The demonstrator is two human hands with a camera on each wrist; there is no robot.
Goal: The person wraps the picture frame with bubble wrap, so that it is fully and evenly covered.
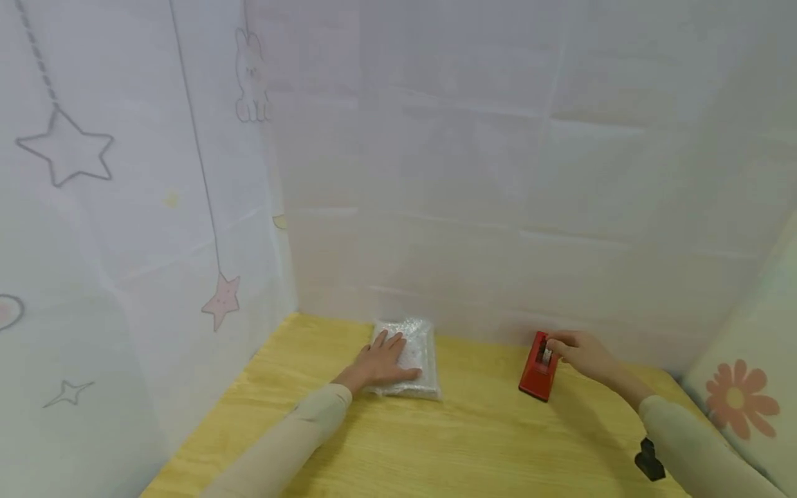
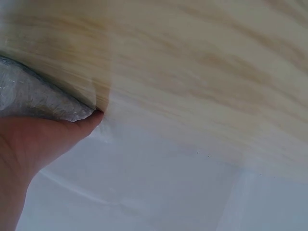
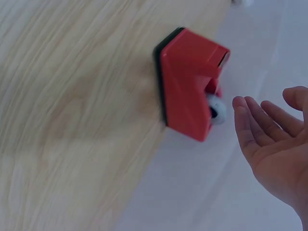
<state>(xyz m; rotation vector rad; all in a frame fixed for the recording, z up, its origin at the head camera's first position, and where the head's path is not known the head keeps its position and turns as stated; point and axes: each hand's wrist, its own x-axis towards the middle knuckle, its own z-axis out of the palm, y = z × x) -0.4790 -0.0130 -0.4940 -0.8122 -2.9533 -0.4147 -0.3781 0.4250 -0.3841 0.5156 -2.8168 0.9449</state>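
Observation:
A flat package in clear bubble wrap (image 1: 425, 356) lies toward the back of the wooden table. My left hand (image 1: 381, 365) rests on it with the fingers spread. In the left wrist view, the left thumb (image 2: 72, 130) lies along the edge of the wrapped package (image 2: 33, 94). To the right stands a red tape dispenser (image 1: 537, 377) holding a small pale roll of tape (image 3: 217, 109). Beside that roll is my right hand (image 3: 276, 139), its fingers loosely bent and the thumb apart. The right wrist view shows a gap between its fingertips and the dispenser.
A yellowish wood-grain table (image 1: 398, 449) carries both things. Behind it hangs a pale, creased sheet (image 1: 473, 207), and a patterned one (image 1: 124, 242) hangs at the left. By the right sleeve is a black object (image 1: 649, 460), its kind unclear.

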